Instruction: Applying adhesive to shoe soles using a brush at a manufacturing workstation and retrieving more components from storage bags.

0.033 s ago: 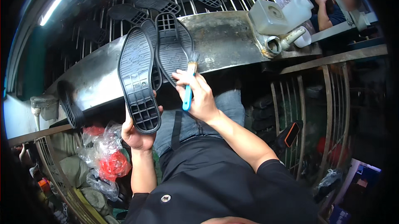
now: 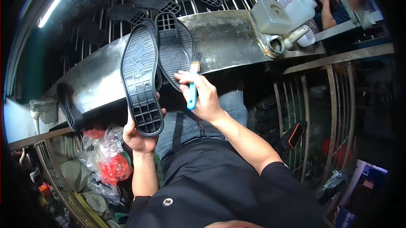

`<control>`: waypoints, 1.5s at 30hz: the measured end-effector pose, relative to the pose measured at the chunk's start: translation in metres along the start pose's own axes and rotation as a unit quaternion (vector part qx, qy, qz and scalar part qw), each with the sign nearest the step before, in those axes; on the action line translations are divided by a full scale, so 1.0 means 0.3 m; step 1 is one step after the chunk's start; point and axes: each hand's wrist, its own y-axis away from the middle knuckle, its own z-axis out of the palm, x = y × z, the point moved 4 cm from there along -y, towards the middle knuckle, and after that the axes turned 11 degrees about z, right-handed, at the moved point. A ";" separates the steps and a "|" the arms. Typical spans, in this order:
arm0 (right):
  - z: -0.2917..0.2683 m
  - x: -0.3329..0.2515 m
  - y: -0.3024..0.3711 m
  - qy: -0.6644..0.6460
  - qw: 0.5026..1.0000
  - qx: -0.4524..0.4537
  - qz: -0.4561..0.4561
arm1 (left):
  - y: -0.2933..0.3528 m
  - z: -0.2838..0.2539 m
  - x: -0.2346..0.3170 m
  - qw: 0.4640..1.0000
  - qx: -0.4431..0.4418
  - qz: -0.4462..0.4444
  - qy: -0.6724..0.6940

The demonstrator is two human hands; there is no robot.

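My left hand [image 2: 140,138] is closed around the heel end of a black ridged shoe sole [image 2: 140,80], its open-grid heel nearest me and its toe pointing away. More black soles [image 2: 179,52] lie behind and to the right of it on the metal worktop, partly covered by the held one. In my right hand [image 2: 203,97] is a paintbrush [image 2: 193,94] with a blue handle, its dark bristles pointing away from me. The bristles hover by the right edge of the rear sole; whether they touch it I cannot tell.
Loose soles [image 2: 156,4] lie on a rack of metal bars beyond the worktop [image 2: 224,37]. White plastic containers [image 2: 270,16] and a rusty pipe fitting [image 2: 277,45] stand at the right. Clear and red plastic bags [image 2: 114,168] sit low left. Another person's arm [image 2: 326,16] shows far right.
The view has shifted slightly, so the worktop and rack appear a little further left. Both hands keep the same holds, with the brush at almost the same spot.
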 end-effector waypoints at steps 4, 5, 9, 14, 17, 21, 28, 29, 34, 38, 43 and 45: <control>-0.231 0.085 -0.008 -0.012 0.997 0.064 0.033 | 0.009 0.020 -0.072 0.995 -0.042 -0.088 -0.007; -0.319 0.108 -0.007 -0.020 0.994 0.085 0.060 | 0.020 0.008 -0.095 0.993 -0.072 -0.096 -0.005; -0.662 0.207 -0.010 0.004 0.970 0.215 0.116 | 0.060 -0.002 -0.221 0.978 -0.049 -0.202 0.000; -0.865 0.202 -0.088 0.148 0.950 0.229 0.154 | 0.071 -0.066 -0.402 0.941 0.059 -0.333 0.012; -0.877 0.219 -0.115 0.204 0.944 0.192 0.176 | 0.033 -0.062 -0.473 0.928 0.085 -0.357 0.061; -0.854 0.177 -0.099 0.290 0.934 0.189 0.092 | -0.001 -0.035 -0.485 0.927 0.085 -0.361 0.058; -0.728 0.276 -0.011 -0.036 0.954 0.252 0.160 | 0.008 -0.035 -0.482 0.928 0.085 -0.338 0.134; -0.642 0.262 -0.003 -0.092 0.961 0.196 0.173 | 0.001 -0.019 -0.480 0.923 0.042 -0.342 0.173; -0.456 0.239 -0.017 0.094 0.986 0.049 0.128 | 0.010 0.002 -0.470 0.932 0.136 -0.330 0.058; -0.510 0.245 -0.016 0.133 0.976 0.129 0.117 | 0.008 0.016 -0.473 0.929 0.133 -0.335 0.088; -0.500 0.229 -0.057 0.163 0.977 0.092 0.103 | -0.002 0.046 -0.465 0.944 0.018 -0.323 0.069; -0.554 0.251 -0.068 0.132 0.969 0.159 0.132 | 0.001 0.068 -0.448 0.950 0.011 -0.311 0.038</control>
